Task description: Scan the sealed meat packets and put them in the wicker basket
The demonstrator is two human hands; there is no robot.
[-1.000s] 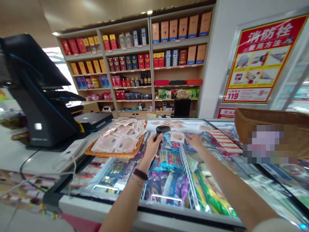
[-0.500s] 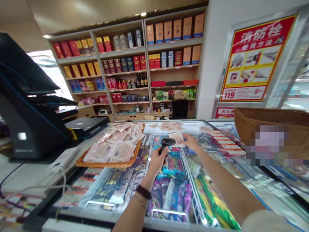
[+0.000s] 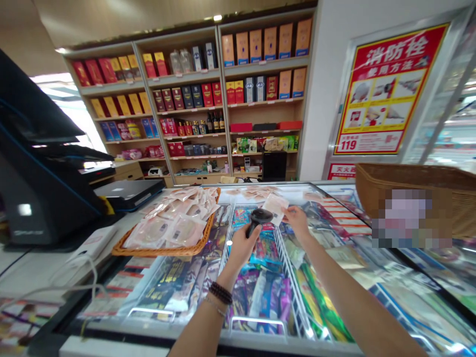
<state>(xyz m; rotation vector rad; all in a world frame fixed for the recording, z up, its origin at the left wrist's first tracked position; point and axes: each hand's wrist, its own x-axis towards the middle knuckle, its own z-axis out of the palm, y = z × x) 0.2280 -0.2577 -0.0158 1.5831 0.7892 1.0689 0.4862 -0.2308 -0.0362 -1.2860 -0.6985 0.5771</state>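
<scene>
Over the front edge of the glass-topped chest freezer [image 3: 201, 331], the left hand [image 3: 243, 248] closes fully around the grip of a black handheld barcode scanner [image 3: 259, 216], which sits mid-freezer. Just beside the scanner head, the right hand [image 3: 295, 220] pinches a flat translucent pink sachet [image 3: 275, 207] in a narrow thumb-and-fingertip grip. A woven wicker tray [image 3: 159, 252] of similar sachets rests toward the left edge; tall wooden shelves [image 3: 260, 133] of boxed liquor stand beyond.

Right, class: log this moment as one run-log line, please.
left hand: grips black plastic handheld barcode scanner | right hand: pinches pale pink flat packet | beside: woven wicker tray of pink packets
</scene>
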